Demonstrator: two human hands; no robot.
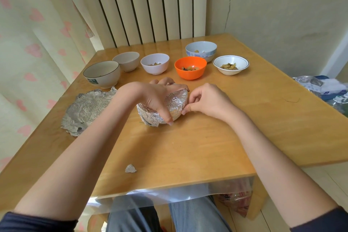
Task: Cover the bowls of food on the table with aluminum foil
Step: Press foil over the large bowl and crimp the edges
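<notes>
At centre frame the left hand point(160, 98) clamped down over the foil-covered bowl point(169, 109), while the right hand point(205, 100) pinched foil at its right rim. Crimping would go best in small pinches around the rim, with the bowl held steady.

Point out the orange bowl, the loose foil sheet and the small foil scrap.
orange bowl point(190, 72), head view, front outer wall.
foil sheet point(86, 109), head view, crinkled middle.
foil scrap point(130, 168), head view, its centre.
</notes>
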